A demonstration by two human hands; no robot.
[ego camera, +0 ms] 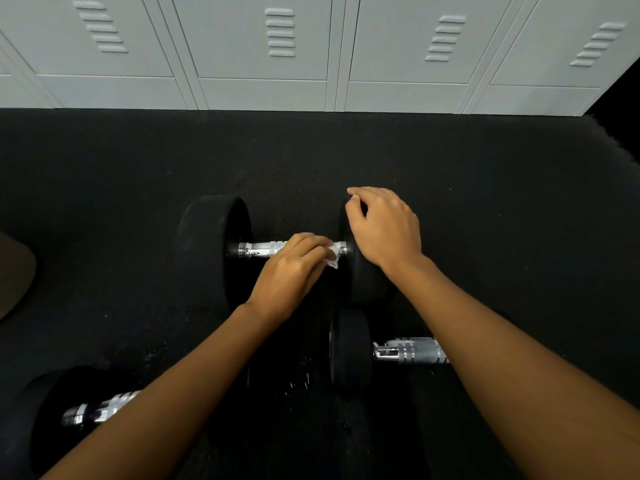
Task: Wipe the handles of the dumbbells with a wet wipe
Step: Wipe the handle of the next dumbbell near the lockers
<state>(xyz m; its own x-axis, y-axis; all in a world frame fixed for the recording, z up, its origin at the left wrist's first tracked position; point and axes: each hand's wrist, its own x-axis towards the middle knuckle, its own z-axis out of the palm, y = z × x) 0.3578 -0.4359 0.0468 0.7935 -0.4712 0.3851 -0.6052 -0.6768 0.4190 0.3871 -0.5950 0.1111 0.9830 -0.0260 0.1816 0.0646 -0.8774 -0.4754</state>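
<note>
**Midway: first dumbbell handle under the wipe, two more waiting**

Currently wiping at frame centre. Wet wipe point(333, 255), small and white, bunched on the right end of the chrome handle point(263, 249) of the far dumbbell point(211, 244), just beside the right-hand plate. Left hand point(294, 271) closed over the bar, fingers curled together and pinching the wipe against the metal; only a scrap of wipe peeking out past the fingertips. Left stretch of that handle bare and shiny; can't tell wet from dry, so wiped or not: unknown. Right hand point(382, 226) draped over the top of the right plate, fingers loosely curled and slightly apart, holding nothing, probably steadying against a roll.

Judged progress: first handle in hand, likely part done. Remaining, as far as shown:
- second dumbbell point(349, 351) at lower centre right, handle point(410, 350) partly hidden under the right forearm, untouched right now
- third dumbbell point(41, 417) at lower left, handle point(100, 408) half covered by the left forearm, likewise untouched

No telling whether either got cleaned already. All three lying on black rubber flooring point(485, 202). Grey lockers point(277, 46) across the top of the frame. Brownish shape point(14, 271) at the left edge, unidentifiable.
</note>
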